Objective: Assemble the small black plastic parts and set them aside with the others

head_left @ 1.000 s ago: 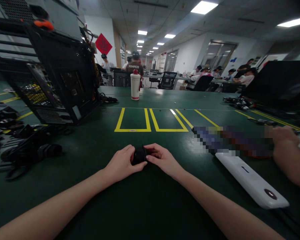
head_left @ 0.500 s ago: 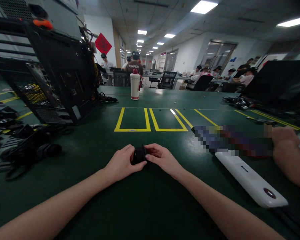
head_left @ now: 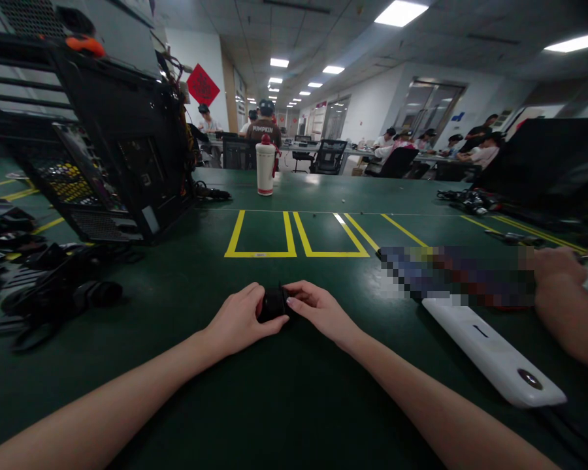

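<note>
A small black cylindrical object point(head_left: 273, 304) is held between both hands, low over the dark green table point(head_left: 279, 405). My left hand point(head_left: 238, 318) wraps round its left side, with the thumb along the near edge. The fingers and thumb of my right hand point(head_left: 318, 309) pinch its right end, where a thin black rim sticks up. What the object is cannot be made out, as the fingers cover part of it.
Black computer case point(head_left: 102, 143) at left; black cables and gear point(head_left: 63, 294) below it. White bottle point(head_left: 265, 170) beyond yellow tape outlines point(head_left: 259, 254). White elongated device point(head_left: 490, 349) at right, by another person's hand point(head_left: 558, 274). Black monitor-like panel point(head_left: 549, 163) at far right.
My right thumb has shifted slightly on the black object's end. The other person's hands at the right have moved a little. The rest looks the same.
</note>
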